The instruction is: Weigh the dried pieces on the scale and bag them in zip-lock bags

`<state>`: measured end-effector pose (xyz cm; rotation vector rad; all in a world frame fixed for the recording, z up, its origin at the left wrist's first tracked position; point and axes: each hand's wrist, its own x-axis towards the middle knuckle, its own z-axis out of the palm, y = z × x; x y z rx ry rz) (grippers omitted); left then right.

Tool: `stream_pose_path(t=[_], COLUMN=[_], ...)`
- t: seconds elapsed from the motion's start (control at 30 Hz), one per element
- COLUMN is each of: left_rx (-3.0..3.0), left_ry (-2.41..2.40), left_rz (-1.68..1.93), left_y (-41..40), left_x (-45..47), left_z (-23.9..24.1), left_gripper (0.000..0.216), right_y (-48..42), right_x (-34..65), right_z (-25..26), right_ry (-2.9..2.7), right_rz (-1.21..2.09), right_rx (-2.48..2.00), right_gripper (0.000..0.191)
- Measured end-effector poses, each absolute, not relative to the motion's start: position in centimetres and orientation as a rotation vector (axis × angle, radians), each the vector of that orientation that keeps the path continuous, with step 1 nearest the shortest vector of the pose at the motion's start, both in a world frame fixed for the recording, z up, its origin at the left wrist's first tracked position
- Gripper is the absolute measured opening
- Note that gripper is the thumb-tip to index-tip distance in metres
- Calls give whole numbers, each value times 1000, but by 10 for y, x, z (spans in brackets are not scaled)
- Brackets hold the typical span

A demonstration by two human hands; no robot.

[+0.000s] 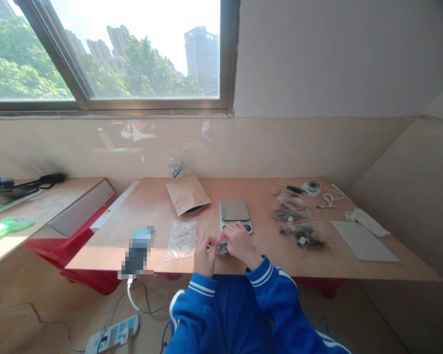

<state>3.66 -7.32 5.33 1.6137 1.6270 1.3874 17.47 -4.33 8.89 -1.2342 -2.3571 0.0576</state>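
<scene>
Close to the table's front edge, my left hand (205, 253) and my right hand (240, 241) meet with fingers pinched on the top edge of a small clear zip bag (223, 249). Dark contents show through the bag, though I cannot make out what they are. Just beyond my hands stands a digital kitchen scale (235, 210) with a bare metal plate; my right hand hides part of its control panel. To the left of my left hand lies a flat clear plastic bag (182, 238).
Behind the clear bag rests a brown paper pouch (188, 195), with a bottle (175, 167) near the wall. On the right are filled zip bags (304, 235), a screwdriver (295, 189), a white dome camera (312, 188) and a white sheet (365, 241). A blurred phone (137, 251) lies left.
</scene>
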Motion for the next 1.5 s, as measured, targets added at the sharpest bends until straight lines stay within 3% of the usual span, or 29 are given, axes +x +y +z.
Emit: stream_pose_path(t=[0.2, 0.57, 0.7, 0.73, 0.87, 0.93, 1.5], left_rx=[1578, 1603, 1605, 1615, 1643, 1653, 1701], left_ry=[1800, 1563, 1573, 1569, 1538, 1516, 1597], left_rz=[1398, 1382, 1411, 1406, 1337, 1315, 1366], left_y=[-73, -70, -68, -68, -68, -69, -71], left_x=[24, 13, 9, 8, 10, 12, 24], left_z=[50, 53, 50, 49, 50, 49, 48], left_gripper=[20, 23, 21, 21, 22, 23, 20], right_y=[-48, -48, -53, -53, -52, -50, -48], right_x=[185, 193, 193, 193, 189, 186, 176], right_z=[88, 85, 96, 97, 98, 96, 81], right_ry=[-2431, -2371, -2322, -2315, -2350, -2361, -2308], right_rz=[39, 137, 223, 223, 99, 46, -127], right_rx=[-1195, -1216, -1150, -1144, -1188, -1206, -1247], right_gripper=[17, 19, 56, 57, 22, 14, 15])
